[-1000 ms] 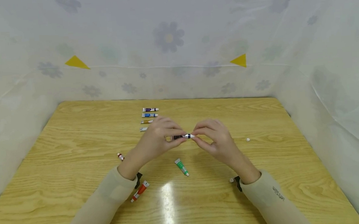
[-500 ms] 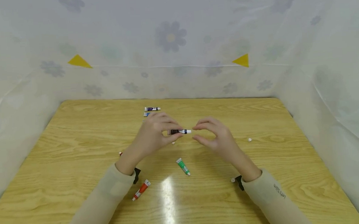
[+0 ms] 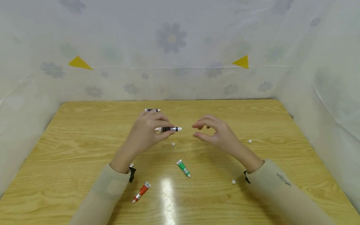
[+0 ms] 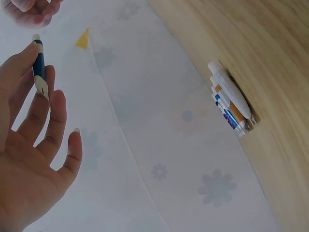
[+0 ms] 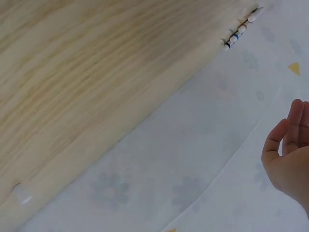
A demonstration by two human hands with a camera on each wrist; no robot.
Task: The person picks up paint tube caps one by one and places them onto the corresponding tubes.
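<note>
My left hand (image 3: 157, 129) pinches a small dark paint tube (image 3: 168, 129) with a white cap, holding it level above the wooden table (image 3: 78, 148). In the left wrist view the tube (image 4: 38, 65) lies between the thumb and fingers (image 4: 46, 113). My right hand (image 3: 196, 131) hovers a little to the tube's right with its fingers loosely curled and nothing in them; it is apart from the tube. A row of paint tubes (image 4: 231, 106) lies at the back of the table, mostly hidden behind my left hand in the head view, with only the farthest one (image 3: 152, 110) showing.
A green tube (image 3: 182, 168) and a red tube (image 3: 141, 191) lie on the near part of the table. Small white caps sit loose at the middle (image 3: 173, 144), the right (image 3: 250, 141) and near my right sleeve (image 3: 233, 181). Flowered plastic sheeting (image 3: 171, 58) walls in three sides.
My right hand has let go of the tube's capped end and drawn back to the right. My left hand has carried the tube left and farther back, towards the row.
</note>
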